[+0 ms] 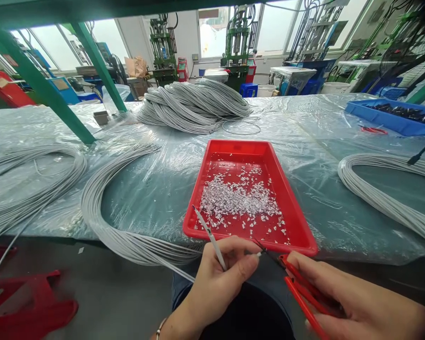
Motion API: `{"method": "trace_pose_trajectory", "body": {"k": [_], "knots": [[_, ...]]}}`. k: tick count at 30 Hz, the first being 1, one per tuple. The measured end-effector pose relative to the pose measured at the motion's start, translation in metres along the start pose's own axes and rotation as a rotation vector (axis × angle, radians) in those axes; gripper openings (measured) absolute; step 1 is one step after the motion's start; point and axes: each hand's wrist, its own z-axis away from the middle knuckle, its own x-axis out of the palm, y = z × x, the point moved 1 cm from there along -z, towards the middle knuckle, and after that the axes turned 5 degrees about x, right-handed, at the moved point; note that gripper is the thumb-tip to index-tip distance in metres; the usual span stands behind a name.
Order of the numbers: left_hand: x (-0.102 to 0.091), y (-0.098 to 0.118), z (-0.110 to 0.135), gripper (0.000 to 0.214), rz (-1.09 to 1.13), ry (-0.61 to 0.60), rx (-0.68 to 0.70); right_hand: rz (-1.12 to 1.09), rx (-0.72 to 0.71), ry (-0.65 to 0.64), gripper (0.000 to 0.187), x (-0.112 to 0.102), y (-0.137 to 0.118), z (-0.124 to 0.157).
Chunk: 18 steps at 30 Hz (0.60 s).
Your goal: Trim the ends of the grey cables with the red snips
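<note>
Table (156, 189): long, covered in clear plastic sheet, carrying everything below.

Wire bundles: one heaped coil (194, 106) at the far middle; a looped bundle (102, 208) hanging over the near edge at left; another bundle (386, 198) at right. All thin grey wire, many strands each.

Blue bin (393, 118), far right, holds dark small parts; too small to identify.

Red tray (297, 212): near edge of table, directly ahead of the hands. Floor scattered with silvery scraps (237, 200), thickest in the middle.

Left hand (217, 281): below the tray's near rim, grip pressed together, pinching a single grey wire (212, 241) between thumb and fingers. One end sticks up and left over the tray rim; a short tip shows to the right of the thumb.

Right hand (347, 297): grip closed around red-handled snips (301, 288), dark blades pointing left, tips just beside the wire's short exposed tip. Whether the blades touch the wire cannot be told.

Handling, as judged: the wire looks light and springy, holding a gentle curve rather than drooping; its smooth jacket is probably slippery. Best held close behind the end being worked, as the left hand does, so the tip does not flex away. Scraps look feather-light and easily scattered.
</note>
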Motion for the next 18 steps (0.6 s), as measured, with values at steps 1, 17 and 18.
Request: {"method": "trace_pose_trajectory", "body": {"k": [1,17,18], "knots": [[0.000,0.000,-0.002,0.022,-0.010,0.008,0.000,0.012,0.043,-0.028,0.052,-0.002,-0.001,-0.001],[0.005,-0.011,-0.007,0.040,0.436,-0.270,0.121,-0.298,-0.152,0.332,0.049,-0.026,-0.008,-0.021],[0.005,-0.011,-0.009,0.033,0.500,-0.229,0.125,-0.345,-0.122,0.341,0.053,-0.023,-0.012,-0.019]]}}
